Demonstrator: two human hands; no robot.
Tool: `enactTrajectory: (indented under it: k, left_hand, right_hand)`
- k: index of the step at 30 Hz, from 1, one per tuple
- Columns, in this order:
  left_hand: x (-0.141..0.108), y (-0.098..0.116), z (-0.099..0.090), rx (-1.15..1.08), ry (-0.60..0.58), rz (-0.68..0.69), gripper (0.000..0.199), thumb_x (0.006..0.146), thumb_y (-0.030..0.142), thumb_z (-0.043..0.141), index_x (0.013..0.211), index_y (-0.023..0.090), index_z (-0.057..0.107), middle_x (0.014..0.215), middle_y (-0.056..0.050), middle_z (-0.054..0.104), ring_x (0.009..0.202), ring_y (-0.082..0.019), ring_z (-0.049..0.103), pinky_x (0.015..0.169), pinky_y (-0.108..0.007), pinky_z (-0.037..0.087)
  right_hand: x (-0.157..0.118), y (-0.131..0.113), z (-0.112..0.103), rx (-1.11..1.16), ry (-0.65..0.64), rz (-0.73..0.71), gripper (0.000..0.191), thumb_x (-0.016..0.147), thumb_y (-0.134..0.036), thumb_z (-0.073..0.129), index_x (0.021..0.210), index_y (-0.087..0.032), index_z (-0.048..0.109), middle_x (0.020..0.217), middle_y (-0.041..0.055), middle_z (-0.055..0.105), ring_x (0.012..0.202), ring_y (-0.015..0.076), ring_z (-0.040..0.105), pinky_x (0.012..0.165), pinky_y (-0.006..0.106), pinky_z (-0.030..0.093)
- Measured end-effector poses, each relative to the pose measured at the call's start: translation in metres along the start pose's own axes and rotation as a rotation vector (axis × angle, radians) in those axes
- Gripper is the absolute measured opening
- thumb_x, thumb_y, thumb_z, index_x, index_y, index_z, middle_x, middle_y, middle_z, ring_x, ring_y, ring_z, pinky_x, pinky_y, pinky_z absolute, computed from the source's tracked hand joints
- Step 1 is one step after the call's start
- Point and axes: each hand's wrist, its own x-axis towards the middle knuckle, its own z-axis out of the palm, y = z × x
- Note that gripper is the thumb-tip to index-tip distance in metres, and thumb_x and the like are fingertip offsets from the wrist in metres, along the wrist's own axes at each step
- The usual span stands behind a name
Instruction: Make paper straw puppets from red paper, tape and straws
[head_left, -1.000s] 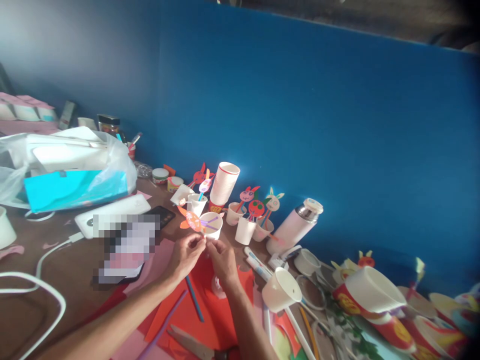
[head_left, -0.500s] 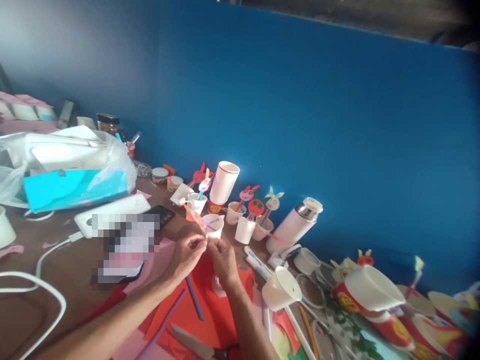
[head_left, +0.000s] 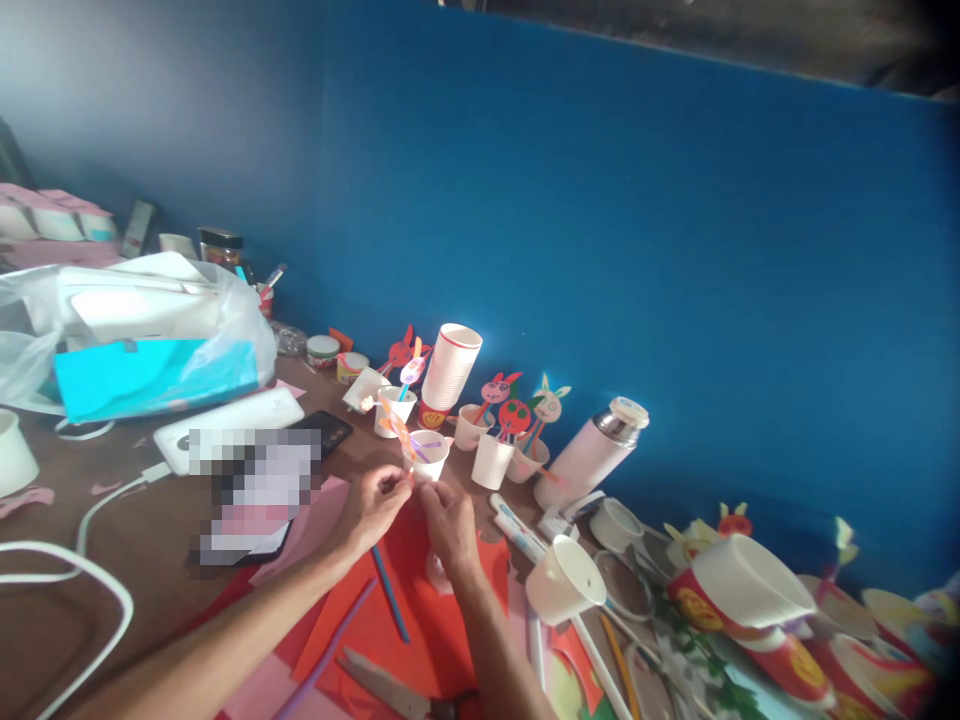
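My left hand is closed in a pinch at the near side of a white paper cup; a tiny orange-white bit shows at its fingertips, too small to name. Beside it my right hand has its fingers closed near the same cup, and whatever they hold is hidden. An orange paper figure and purple strips stand in this cup. Red paper lies beneath both hands, with a blue strip, a purple strip and scissors on it.
Behind are stacked cups, cups with paper faces and a pink flask. A loose cup and tipped red-white cups are at the right. A phone, power bank and plastic bag are at the left.
The fingertips of my two hands are slightly farther apart. The orange figure in the cup stands more upright. The whole view has shifted slightly.
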Motion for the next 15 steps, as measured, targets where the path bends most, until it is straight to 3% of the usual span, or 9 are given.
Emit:
enactTrajectory:
  k: [8,15]
  left_hand:
    - [0.0025,0.001,-0.0014,-0.05,-0.037,-0.027,0.026,0.068,0.044,0.056,0.058,0.02,0.056,0.049,0.004,0.05,0.046,-0.012,0.041,0.044,-0.021,0.031]
    - [0.0026,-0.0001,-0.0016,-0.064,-0.061,-0.045,0.026,0.067,0.044,0.056,0.062,0.019,0.06,0.053,0.003,0.054,0.047,-0.011,0.044,0.044,-0.021,0.035]
  right_hand:
    - [0.0011,-0.0005,-0.0019,0.02,0.002,0.021,0.027,0.079,-0.024,0.048,0.068,-0.016,0.073,0.054,-0.004,0.057,0.053,0.013,0.048,0.053,0.023,0.035]
    - [0.0013,-0.0047,-0.0008,0.126,-0.025,0.01,0.027,0.078,-0.028,0.052,0.073,-0.018,0.077,0.062,-0.0017,0.068,0.062,0.0172,0.061,0.063,0.024,0.047]
